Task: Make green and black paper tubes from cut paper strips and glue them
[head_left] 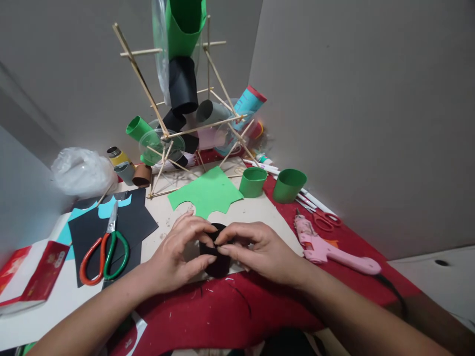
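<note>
At the near middle of the table, a black paper tube (217, 264) stands between my two hands. My left hand (185, 247) holds its left side and top rim, thumb on the front. The fingers of my right hand (256, 247) pinch the rim at the right, and the fingertips of both hands nearly meet there. Just beyond them lies a green sheet (210, 190) with curved cut-outs. Two green cups, one (253, 183) nearer the sheet and another (289, 186) to its right, stand behind my right hand.
A wooden-stick frame (143, 84) carrying cups rises at the back. Scissors with red and green handles (111, 237) lie on black paper (144, 212) at left, near a red box (40, 272). A pink glue gun (334, 254) and red scissors (324, 221) are at right. A plastic bag (83, 170) sits back left.
</note>
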A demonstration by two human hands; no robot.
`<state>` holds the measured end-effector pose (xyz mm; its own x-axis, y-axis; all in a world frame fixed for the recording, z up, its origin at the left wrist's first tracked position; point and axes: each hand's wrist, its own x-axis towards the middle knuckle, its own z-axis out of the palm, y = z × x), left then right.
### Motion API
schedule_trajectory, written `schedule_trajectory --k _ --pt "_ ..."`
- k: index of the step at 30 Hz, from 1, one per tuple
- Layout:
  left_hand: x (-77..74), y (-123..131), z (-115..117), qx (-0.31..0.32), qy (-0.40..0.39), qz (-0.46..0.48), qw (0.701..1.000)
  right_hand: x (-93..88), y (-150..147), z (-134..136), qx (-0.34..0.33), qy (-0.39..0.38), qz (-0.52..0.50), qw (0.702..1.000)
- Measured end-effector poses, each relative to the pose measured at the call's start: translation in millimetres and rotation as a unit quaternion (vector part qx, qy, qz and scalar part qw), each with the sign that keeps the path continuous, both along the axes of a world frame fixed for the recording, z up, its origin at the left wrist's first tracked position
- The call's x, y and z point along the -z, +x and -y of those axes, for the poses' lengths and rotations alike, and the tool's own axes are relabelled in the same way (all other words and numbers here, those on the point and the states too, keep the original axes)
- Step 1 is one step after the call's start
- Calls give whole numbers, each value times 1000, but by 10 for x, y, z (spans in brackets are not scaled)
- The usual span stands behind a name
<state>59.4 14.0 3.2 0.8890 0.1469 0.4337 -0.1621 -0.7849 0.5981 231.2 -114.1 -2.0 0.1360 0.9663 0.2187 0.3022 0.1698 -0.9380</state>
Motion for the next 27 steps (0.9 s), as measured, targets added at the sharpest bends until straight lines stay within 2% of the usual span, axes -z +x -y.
schedule_trajectory --k 7,14,20,27 --pt "31 17 76 -5 3 0 1000 28 29 72 -8 -46 -73 996" --pt "46 -12 132 -11 60 -3 998 -110 -8 104 -22 -101 -138 985" --pt "42 -18 156 -1 125 -10 992 -120 -10 132 -6 -96 -105 990" --pt "44 -3 180 -14 138 -19 990 -80 -44 167 20 -84 -40 996"
